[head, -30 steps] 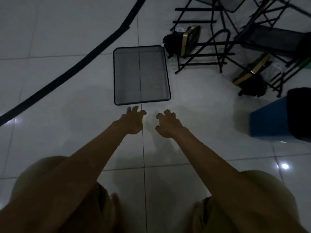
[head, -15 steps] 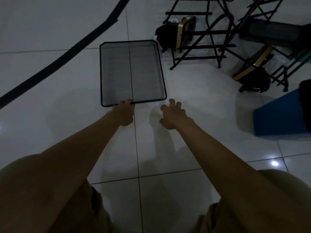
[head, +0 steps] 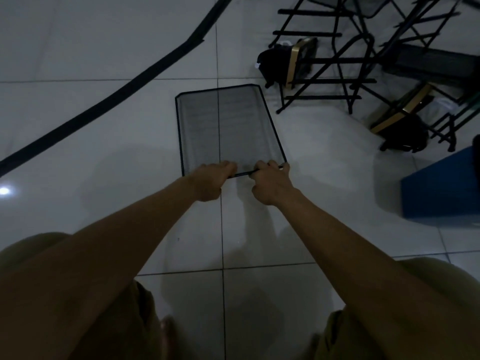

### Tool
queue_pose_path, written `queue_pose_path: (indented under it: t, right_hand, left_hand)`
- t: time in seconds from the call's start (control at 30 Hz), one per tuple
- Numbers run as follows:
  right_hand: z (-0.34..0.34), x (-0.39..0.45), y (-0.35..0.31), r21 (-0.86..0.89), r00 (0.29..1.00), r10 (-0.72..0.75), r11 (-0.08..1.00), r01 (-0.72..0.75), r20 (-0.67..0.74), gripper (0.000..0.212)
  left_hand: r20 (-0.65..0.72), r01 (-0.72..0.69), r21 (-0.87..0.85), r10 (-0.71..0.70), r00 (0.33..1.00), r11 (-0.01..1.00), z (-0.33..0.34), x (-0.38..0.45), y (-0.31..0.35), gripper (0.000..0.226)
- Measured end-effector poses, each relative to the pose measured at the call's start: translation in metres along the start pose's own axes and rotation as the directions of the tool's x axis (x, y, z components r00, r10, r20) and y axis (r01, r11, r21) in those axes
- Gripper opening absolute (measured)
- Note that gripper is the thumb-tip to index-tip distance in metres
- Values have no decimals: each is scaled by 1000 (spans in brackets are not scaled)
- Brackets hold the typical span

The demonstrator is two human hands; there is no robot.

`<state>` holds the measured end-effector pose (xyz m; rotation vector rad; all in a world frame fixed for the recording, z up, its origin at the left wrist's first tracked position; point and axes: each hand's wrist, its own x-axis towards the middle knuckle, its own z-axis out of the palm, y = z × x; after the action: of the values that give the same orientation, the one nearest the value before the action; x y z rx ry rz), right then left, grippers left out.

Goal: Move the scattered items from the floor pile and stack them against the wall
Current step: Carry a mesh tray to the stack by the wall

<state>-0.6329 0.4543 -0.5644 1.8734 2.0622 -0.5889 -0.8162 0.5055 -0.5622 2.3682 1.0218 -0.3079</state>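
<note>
Mesh panel (head: pixel 228 128): a black-framed rectangular mesh panel lies on the white tile floor (head: pixel 78 61) straight ahead of you, its near short edge under both your hands, its far edge close to the pile of frames.
Left hand (head: pixel 211 181): your fingers curl over the near edge of the panel, left of its middle, and grip the frame.
Right hand (head: pixel 271 183): your fingers curl round the same near edge, toward its right corner, gripping the frame; the two hands sit close together with a short bare stretch of rim between them.
Pile (head: pixel 345 63): black folding metal frames lie tangled at your upper right, with dark gold-trimmed items among them, near the panel's far right corner.
Black strip (head: pixel 109 100): it runs diagonally across the floor at your left, apart from the panel.
Blue box (head: pixel 441 188): it sits at your right, well apart from your hands.
</note>
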Motion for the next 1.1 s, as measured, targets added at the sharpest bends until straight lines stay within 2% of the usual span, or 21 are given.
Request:
queue_pose_path:
  t: [0.07, 0.1, 0.17, 0.23, 0.33, 0.43, 0.5, 0.57, 0.63, 0.7, 0.73, 0.8, 0.87, 0.93, 1.0, 1.03, 1.07, 1.1]
  right_hand:
    - [-4, -1, 3, 118, 990, -20, 992, 37, -141, 37]
    - [-6, 0, 5, 143, 977, -10, 989, 41, -212, 33]
    - [-11, 2, 10, 149, 947, 48, 989, 0, -319, 28]
    - [-13, 1, 11, 131, 938, 120, 988, -81, -326, 27]
    - [-15, -4, 7, 97, 949, 179, 983, -158, -260, 26]
    - [-15, -9, 2, 93, 945, 101, 993, -75, -312, 38]
    - [-15, -10, -2, 86, 949, 34, 996, -7, -314, 52]
    - [-15, -12, -2, 28, 967, -8, 999, 15, -255, 58]
    - [-11, -15, 7, -32, 979, -48, 999, 43, -197, 53]
    - [-7, -16, 23, -28, 975, -85, 996, 81, -207, 53]
    - [-5, -16, 31, -5, 963, -112, 993, 115, -247, 53]
    - [1, -19, 39, 34, 919, -167, 981, 192, -357, 49]
    - [5, -22, 44, 29, 890, -192, 974, 224, -415, 47]
    - [4, -27, 49, 10, 923, -172, 982, 186, -345, 44]
    - [-7, -31, 51, 3, 996, -77, 997, 77, -50, 57]
    - [-14, -32, 49, -16, 989, 4, 1000, -1, 145, 74]
    - [-19, -33, 46, -56, 949, 68, 997, -53, 307, 92]
    - [-22, -35, 41, -109, 907, 103, 992, -64, 407, 105]
  left_hand:
    - [-135, 67, -62, -75, 988, 996, -11, -4, -2, 35]
    - [-177, 120, -21, -122, 977, 993, -16, -5, -5, 36]
    - [-186, 233, 149, -204, 961, 961, -22, -7, -11, 36]
    - [-137, 279, 288, -249, 959, 916, -23, -8, -11, 31]
    - [-143, 232, 341, -194, 971, 911, -18, -6, -1, 19]
    - [-186, 145, 333, -86, 979, 932, -19, -1, 21, 15]
    - [-170, 37, 274, 10, 985, 961, -17, 3, 35, 15]
    - [-108, -80, 169, 100, 989, 982, -13, 3, 42, 19]
    - [-38, -133, 144, 140, 989, 981, -9, -1, 35, 42]
    - [16, -81, 274, 80, 997, 958, -8, -4, 18, 77]
    - [16, -27, 359, 23, 1000, 933, -8, -5, 8, 86]
    - [-30, 99, 452, -96, 995, 887, -9, -7, -8, 79]
    - [-122, 192, 448, -153, 981, 873, -11, -5, -15, 55]
    - [-174, 186, 507, -111, 978, 842, -13, 1, -9, 37]
    - [-152, 96, 569, -11, 988, 817, -13, 7, 5, 32]
    - [-143, 56, 568, 32, 989, 821, -12, 9, 13, 31]
    - [-134, 28, 556, 57, 989, 831, -11, 11, 21, 29]
    - [-128, 7, 548, 76, 989, 837, -10, 13, 27, 29]
